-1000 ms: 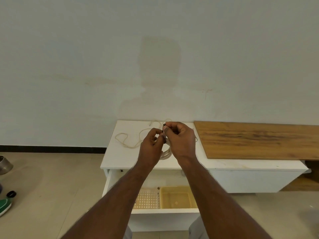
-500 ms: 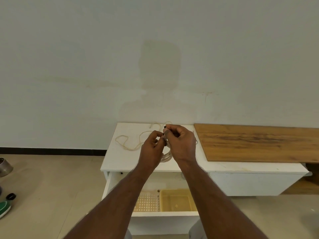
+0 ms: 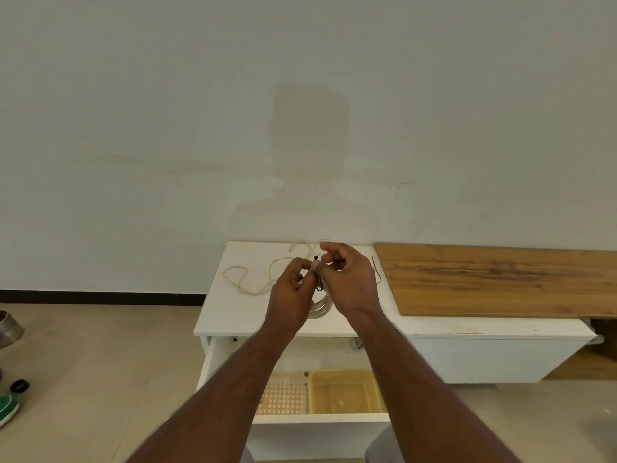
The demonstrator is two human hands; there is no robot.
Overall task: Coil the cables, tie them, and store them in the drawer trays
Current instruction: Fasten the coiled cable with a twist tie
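Two hands worked close together above the white cabinet top [image 3: 233, 315]. Far off on the floor at my left lay a green shoe [image 3: 7, 407] and part of a metal pot [image 3: 8, 325]. On the cabinet's left half a loose cream cable [image 3: 248, 290] wandered in open loops toward the wall. My left hand [image 3: 292, 295] had its fingers curled, thumb and forefinger pinching the thin black tie [image 3: 319, 285] where it crossed the coiled cable [image 3: 320, 306]. That coil, pale and wound in several turns, hung between and beneath my palms, its lower arc showing just above the cabinet's front edge. My right hand [image 3: 347, 282] was also curled, pinching the tie's upper end, the fingertips of both hands touching. Just to the right of that hand another thin black tie [image 3: 376, 270] lay on the white surface, beside the edge of a wooden board [image 3: 500, 282] resting along the cabinet. Below my forearms the drawer [image 3: 320, 419] stood pulled out, holding a perforated cream tray [image 3: 283, 397] on the left and a yellow tray [image 3: 344, 392] touching it on the right.
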